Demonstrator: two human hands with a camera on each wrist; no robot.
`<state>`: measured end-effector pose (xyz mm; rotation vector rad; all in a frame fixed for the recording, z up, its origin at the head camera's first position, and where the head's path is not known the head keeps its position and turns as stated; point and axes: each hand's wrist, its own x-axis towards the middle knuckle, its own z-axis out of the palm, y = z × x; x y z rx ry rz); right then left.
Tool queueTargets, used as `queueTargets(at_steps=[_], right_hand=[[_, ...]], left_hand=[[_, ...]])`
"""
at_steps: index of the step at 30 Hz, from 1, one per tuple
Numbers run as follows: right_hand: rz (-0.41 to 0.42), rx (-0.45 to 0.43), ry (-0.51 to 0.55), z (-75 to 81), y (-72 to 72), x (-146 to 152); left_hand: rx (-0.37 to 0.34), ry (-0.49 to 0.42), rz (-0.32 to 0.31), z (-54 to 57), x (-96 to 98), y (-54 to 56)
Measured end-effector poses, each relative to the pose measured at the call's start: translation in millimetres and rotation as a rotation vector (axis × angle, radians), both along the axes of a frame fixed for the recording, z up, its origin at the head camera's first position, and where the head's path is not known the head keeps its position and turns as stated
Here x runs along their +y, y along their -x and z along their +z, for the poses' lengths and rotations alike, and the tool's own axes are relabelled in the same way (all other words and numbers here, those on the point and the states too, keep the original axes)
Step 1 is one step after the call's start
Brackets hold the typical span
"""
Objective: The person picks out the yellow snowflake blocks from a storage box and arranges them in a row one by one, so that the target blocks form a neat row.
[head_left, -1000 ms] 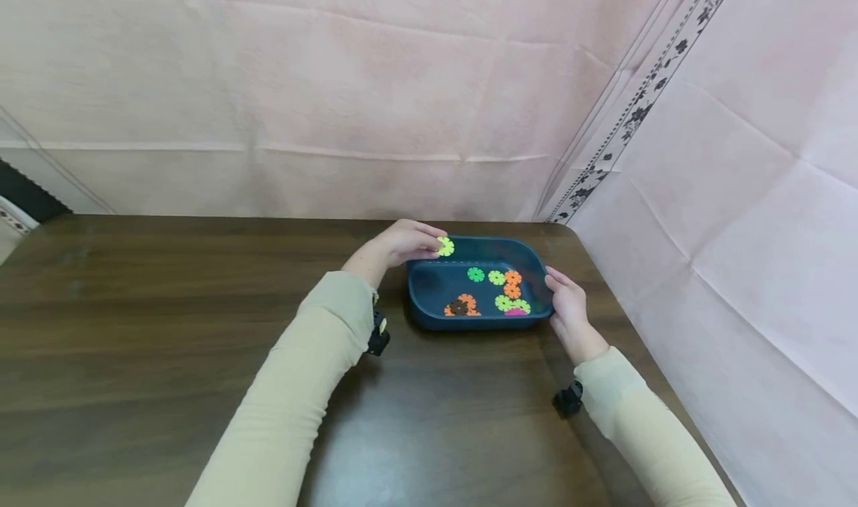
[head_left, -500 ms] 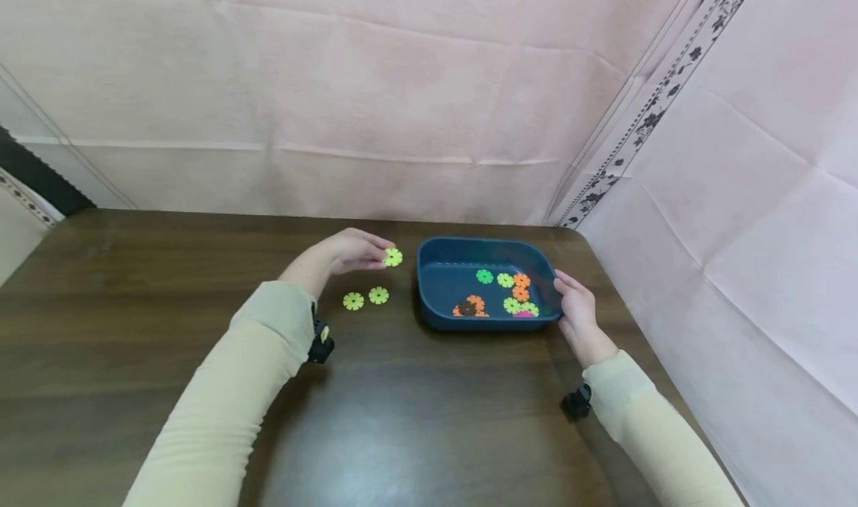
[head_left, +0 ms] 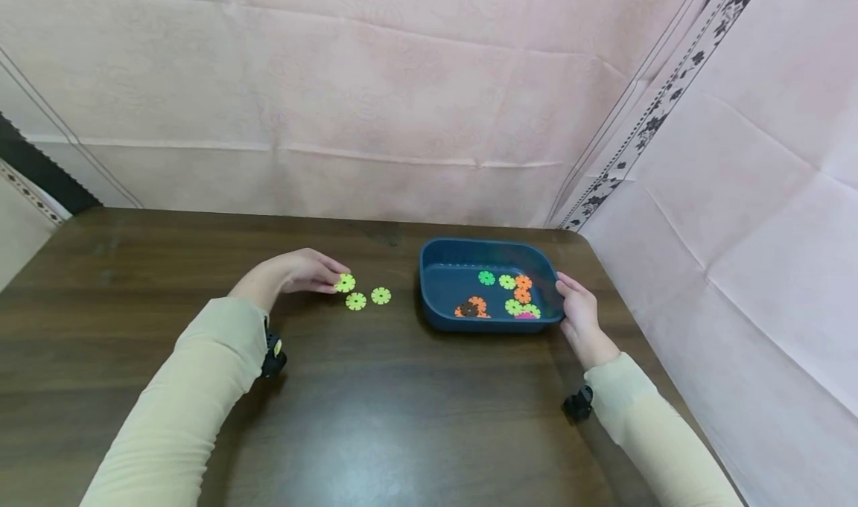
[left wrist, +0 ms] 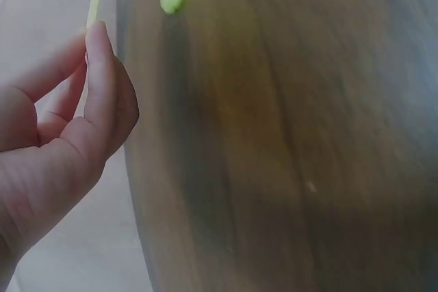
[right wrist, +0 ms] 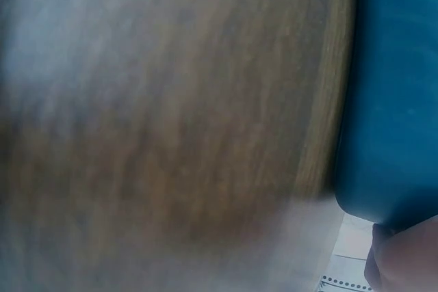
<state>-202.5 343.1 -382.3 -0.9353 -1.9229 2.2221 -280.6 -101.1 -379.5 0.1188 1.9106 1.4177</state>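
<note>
My left hand [head_left: 295, 275] pinches a yellow-green notched plastic disc [head_left: 345, 283] between thumb and fingertips, left of the blue tray [head_left: 436, 322]. In the left wrist view that disc [left wrist: 94, 6] appears edge-on above the fingertips. Just below and to the right of it, two similar discs, a nearer one [head_left: 356, 301] and another [head_left: 380, 295], lie side by side on the table. My right hand [head_left: 580, 317] holds the tray's right end at the rim. The right wrist view catches the blue tray wall [right wrist: 393, 100] with part of the right hand [right wrist: 410, 254] at its lower corner.
Inside the tray are several notched discs: a green one [head_left: 486, 278], orange ones [head_left: 523, 295], yellow-green ones, a brown one [head_left: 469, 310] and a pink one. The wooden table [head_left: 375, 418] meets a pale cloth [head_left: 375, 105] at the back and right.
My left hand has carried the yellow-green disc from over the tray's left end leftward and down to beside the two discs on the table. The right hand stays at the tray.
</note>
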Motion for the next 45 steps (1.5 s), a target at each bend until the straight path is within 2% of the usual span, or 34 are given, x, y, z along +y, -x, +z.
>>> queueTargets(at_steps=[7, 15, 26, 35, 38, 41, 45], right_hand=[[0.018, 0.006, 0.003, 2.4, -1.1, 0], [0.001, 0.019, -0.025, -2.9, 0.6, 0], [-0.007, 0.013, -0.022, -4.1, 1.1, -1], [-0.03, 0.039, -0.018, -5.2, 1.7, 1], [-0.02, 0.042, -0.021, -5.4, 1.4, 1], [-0.01, 0.043, -0.024, -5.1, 1.3, 1], [-0.008, 0.043, -0.022, -4.3, 1.4, 0]], left_hand=[[-0.025, 0.038, 0.009, -5.3, -15.2, -4.2], [-0.017, 0.109, -0.037, -4.5, -14.6, -11.0], [0.103, 0.26, -0.054, -0.2, -4.6, -18.9], [0.169, 0.325, -0.039, -1.7, 0.8, -17.5], [0.203, 0.361, -0.033, 2.3, 2.6, -16.6], [0.252, 0.388, -0.033, 11.2, 7.3, -15.6], [0.321, 0.372, -0.041, 23.8, 20.2, -10.8]])
